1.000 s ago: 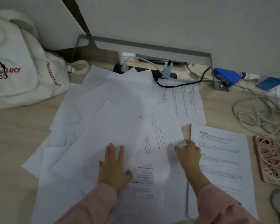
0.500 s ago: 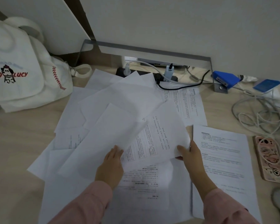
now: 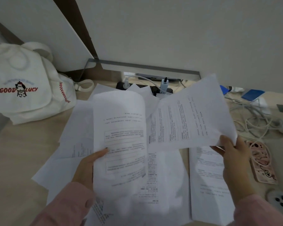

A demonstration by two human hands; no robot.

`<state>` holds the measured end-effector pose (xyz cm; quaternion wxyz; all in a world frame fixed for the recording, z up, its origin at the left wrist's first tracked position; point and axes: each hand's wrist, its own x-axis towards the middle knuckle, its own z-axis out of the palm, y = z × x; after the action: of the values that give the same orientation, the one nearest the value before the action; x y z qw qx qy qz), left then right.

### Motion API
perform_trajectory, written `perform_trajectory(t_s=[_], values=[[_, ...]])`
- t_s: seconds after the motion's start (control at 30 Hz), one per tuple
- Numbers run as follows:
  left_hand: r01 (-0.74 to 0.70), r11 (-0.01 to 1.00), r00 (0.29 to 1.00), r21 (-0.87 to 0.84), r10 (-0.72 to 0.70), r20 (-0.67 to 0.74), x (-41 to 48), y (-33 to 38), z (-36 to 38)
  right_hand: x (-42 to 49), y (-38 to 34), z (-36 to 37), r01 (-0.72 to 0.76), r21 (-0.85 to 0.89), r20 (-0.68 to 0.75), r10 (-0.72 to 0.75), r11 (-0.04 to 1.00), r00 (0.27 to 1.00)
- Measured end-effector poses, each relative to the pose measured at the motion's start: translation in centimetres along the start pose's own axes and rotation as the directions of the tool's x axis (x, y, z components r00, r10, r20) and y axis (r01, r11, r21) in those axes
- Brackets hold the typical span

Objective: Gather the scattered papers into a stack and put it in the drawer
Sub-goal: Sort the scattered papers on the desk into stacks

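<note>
Above the counter, two printed sheets are lifted clear of the scattered papers. The left hand grips the left sheet along its left edge, thumb on the printed face. The right hand pinches the right sheet at its near right corner. Remaining papers lie spread flat beneath them. A white bag sits far left; a phone and tangled cables lie right.
</note>
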<state>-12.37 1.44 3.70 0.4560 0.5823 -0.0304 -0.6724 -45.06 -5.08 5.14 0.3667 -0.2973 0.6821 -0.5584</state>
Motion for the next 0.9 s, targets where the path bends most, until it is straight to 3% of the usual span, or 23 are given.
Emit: perform_trajectory(t_s=[0.17,0.3,0.4,0.5,0.6,0.77,0.9], values=[[-0.046,0.997,0.998,-0.061,0.043,-0.052,1.0,-0.6,-0.4,0.1,-1.8,-1.1,0.002,0.196,-0.042,0.006,0.981,0.999],[-0.050,0.995,0.987,0.087,0.062,-0.147,1.9,-2.1,-1.7,-0.1,-1.3,-1.3,-0.095,0.310,-0.027,0.108,0.946,0.994],[-0.010,0.980,0.975,0.200,0.054,-0.217,2.4,-2.5,-3.3,-0.1,-0.3,-1.4,-0.213,0.335,0.081,0.197,0.918,0.977],[0.043,0.962,0.981,0.269,0.011,-0.194,2.4,-2.4,-4.5,-0.3,1.1,-0.9,-0.352,0.221,0.267,0.291,0.909,0.919],[0.051,0.946,0.989,0.321,-0.003,-0.147,2.2,-1.2,-5.2,-0.4,2.2,0.0,-0.415,-0.036,0.417,0.391,0.909,0.821],[0.008,0.913,1.000,0.407,-0.013,0.009,2.0,1.2,-6.0,-0.2,2.8,1.6,-0.301,-0.385,0.479,0.467,0.873,0.743],[0.066,0.905,0.995,0.420,-0.094,0.045,2.1,1.9,-6.2,-0.2,1.8,4.3,-0.153,-0.499,0.544,0.445,0.853,0.711]])
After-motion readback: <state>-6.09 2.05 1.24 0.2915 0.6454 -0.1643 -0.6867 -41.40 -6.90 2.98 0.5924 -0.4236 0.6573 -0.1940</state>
